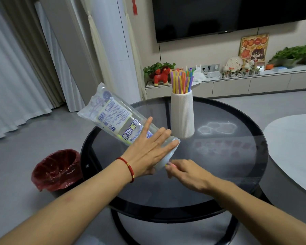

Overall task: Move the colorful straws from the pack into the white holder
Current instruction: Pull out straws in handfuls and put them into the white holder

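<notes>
Just beyond the right hand (182,171), whose fingertips pinch what look like the last straw ends (170,164) at the mouth of the pack (113,114), the left hand (148,151) lies flat and open against the plastic, bracing it. Further off stands the white holder (182,114), already bristling with straws (181,80). A hasty pull could drag the limp pack along or drop straws on the glass table (219,156). How many remain inside is blurred
</notes>
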`<state>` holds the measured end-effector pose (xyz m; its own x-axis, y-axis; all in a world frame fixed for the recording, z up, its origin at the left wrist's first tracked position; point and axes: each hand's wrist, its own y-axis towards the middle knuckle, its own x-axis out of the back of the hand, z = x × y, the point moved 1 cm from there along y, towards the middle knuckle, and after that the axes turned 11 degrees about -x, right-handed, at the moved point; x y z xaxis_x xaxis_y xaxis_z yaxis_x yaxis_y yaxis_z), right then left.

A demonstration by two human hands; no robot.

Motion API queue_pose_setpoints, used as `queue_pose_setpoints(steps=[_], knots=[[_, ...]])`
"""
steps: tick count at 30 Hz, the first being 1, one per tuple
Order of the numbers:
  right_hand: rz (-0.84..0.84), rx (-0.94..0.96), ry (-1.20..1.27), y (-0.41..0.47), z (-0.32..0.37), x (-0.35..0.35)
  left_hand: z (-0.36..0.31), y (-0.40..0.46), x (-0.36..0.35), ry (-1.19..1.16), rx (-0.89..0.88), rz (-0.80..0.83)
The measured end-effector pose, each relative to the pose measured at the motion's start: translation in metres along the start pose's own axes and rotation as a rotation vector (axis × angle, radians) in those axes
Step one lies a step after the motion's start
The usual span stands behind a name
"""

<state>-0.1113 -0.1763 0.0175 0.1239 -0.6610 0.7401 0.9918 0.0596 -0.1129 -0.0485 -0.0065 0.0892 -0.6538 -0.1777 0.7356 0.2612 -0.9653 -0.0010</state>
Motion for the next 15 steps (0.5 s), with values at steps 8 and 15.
queue_pose_setpoints(steps=[8,15], knots=[[-0.086,-0.317,-0.399,-0.024,-0.076,0.085,-0.011,-0.017,-0.037,-0.612,0.351,-0.045],[-0.344,-0.421,-0.404,-0.042,-0.084,0.097,-0.037,-0.013,-0.04,-0.85,0.283,-0.065]])
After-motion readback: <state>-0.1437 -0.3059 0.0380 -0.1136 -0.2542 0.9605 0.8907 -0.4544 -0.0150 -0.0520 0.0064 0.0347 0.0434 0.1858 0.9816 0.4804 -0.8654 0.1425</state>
